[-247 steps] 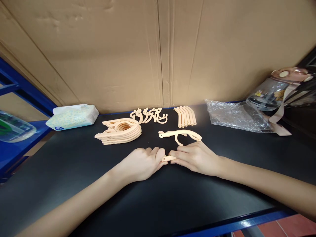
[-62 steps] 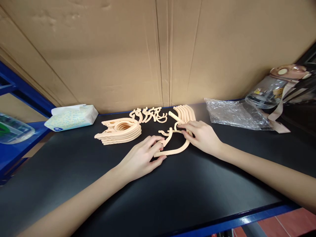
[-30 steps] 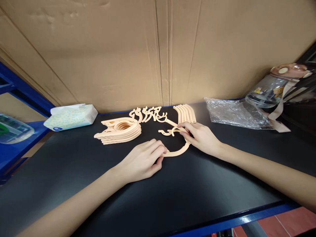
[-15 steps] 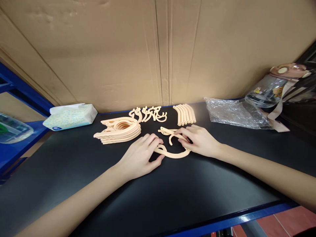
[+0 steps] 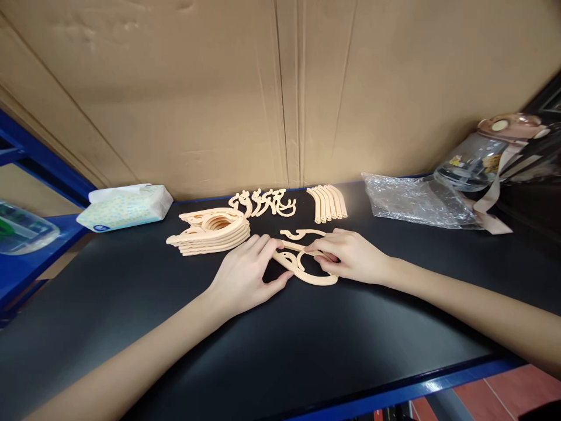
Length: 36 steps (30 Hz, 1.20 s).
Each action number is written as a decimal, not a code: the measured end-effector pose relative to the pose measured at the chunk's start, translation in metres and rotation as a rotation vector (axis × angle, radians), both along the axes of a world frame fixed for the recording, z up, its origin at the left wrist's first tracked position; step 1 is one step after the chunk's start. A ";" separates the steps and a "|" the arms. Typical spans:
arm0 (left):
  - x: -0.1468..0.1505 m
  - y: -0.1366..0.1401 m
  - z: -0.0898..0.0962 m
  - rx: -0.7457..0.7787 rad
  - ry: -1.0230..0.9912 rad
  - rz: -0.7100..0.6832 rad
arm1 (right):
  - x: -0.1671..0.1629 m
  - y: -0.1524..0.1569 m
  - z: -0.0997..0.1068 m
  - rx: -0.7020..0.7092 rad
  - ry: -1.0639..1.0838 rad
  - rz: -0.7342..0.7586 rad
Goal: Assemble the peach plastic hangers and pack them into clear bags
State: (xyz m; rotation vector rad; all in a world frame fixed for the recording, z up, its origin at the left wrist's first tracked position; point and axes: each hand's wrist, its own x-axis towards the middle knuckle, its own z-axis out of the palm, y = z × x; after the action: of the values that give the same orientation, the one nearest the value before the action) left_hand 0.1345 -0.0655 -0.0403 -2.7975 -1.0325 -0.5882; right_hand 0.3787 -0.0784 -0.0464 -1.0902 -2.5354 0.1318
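A beige folding clothes hanger (image 5: pixel 316 278) lies on the black table between my hands, its parts joined in a curve. My left hand (image 5: pixel 245 275) grips its left end between thumb and fingers. With bent fingers, my right hand (image 5: pixel 353 256) holds the straight bar and the right side, hiding part of the joint. Just beyond the fingers lies another curved beige piece (image 5: pixel 301 234), partly behind my right hand. To the left of my left hand sits a stack of folded beige hangers (image 5: pixel 210 237).
At the back lie loose hanger hooks (image 5: pixel 265 202) and a row of curved hanger arms (image 5: pixel 328 203). A tissue pack (image 5: pixel 125 207) is at left. A clear plastic bag (image 5: pixel 416 202) and a strapped water bottle (image 5: pixel 475 158) stand at right, against cardboard (image 5: pixel 197 99).
The right hand has swung the hanger's bar down toward the left hand, so it now reaches the left fingers. The left hand has barely moved.
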 end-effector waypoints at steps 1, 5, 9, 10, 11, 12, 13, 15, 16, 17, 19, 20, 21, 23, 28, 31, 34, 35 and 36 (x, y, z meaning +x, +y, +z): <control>0.000 0.000 0.000 -0.007 -0.012 -0.004 | 0.000 0.000 0.000 -0.006 0.002 0.004; -0.001 -0.001 -0.001 -0.075 -0.053 0.010 | -0.001 -0.001 -0.001 -0.013 0.012 0.014; 0.002 -0.006 0.000 -0.133 -0.045 0.106 | -0.003 -0.004 0.000 -0.019 0.018 0.039; 0.003 -0.008 0.001 -0.149 -0.038 0.136 | -0.004 -0.005 0.001 -0.024 0.016 0.053; 0.004 -0.009 0.002 -0.167 -0.032 0.165 | -0.004 -0.007 0.001 -0.031 0.013 0.072; 0.004 -0.010 0.003 -0.189 -0.028 0.190 | -0.005 -0.009 0.002 -0.036 0.011 0.094; 0.005 -0.011 0.004 -0.215 -0.026 0.209 | -0.006 -0.010 0.003 -0.036 0.012 0.119; 0.006 -0.012 0.005 -0.261 -0.032 0.226 | -0.008 -0.013 0.003 -0.031 0.012 0.170; 0.006 -0.012 0.005 -0.282 -0.038 0.226 | -0.009 -0.014 0.003 -0.025 0.007 0.187; 0.006 -0.012 0.006 -0.300 -0.043 0.223 | -0.009 -0.015 0.003 -0.014 0.000 0.195; 0.005 -0.012 0.006 -0.332 -0.054 0.208 | -0.009 -0.015 0.001 0.018 -0.017 0.177; 0.004 -0.012 0.005 -0.345 -0.059 0.198 | -0.009 -0.014 0.000 0.035 -0.026 0.159; 0.003 -0.012 0.005 -0.356 -0.065 0.187 | -0.008 -0.013 0.000 0.050 -0.036 0.144; 0.002 -0.011 0.005 -0.371 -0.080 0.162 | -0.007 -0.012 -0.002 0.078 -0.052 0.129; 0.001 -0.009 0.004 -0.354 -0.084 0.090 | -0.006 -0.013 -0.001 0.113 -0.031 0.176; 0.000 -0.006 0.002 -0.269 -0.061 0.028 | -0.007 -0.016 0.001 0.137 0.027 0.224; -0.002 -0.002 0.000 -0.159 -0.024 -0.011 | -0.005 -0.015 0.004 0.213 0.065 0.225; -0.003 -0.002 0.000 -0.124 -0.010 -0.013 | -0.003 -0.013 0.005 0.238 0.069 0.191; -0.004 -0.001 0.000 -0.092 0.005 -0.016 | -0.001 -0.011 0.006 0.254 0.068 0.143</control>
State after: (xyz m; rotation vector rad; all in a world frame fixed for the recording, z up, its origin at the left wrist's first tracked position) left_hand 0.1304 -0.0663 -0.0402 -2.8872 -1.0639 -0.5490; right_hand 0.3779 -0.0897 -0.0406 -0.7947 -2.4838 -0.1116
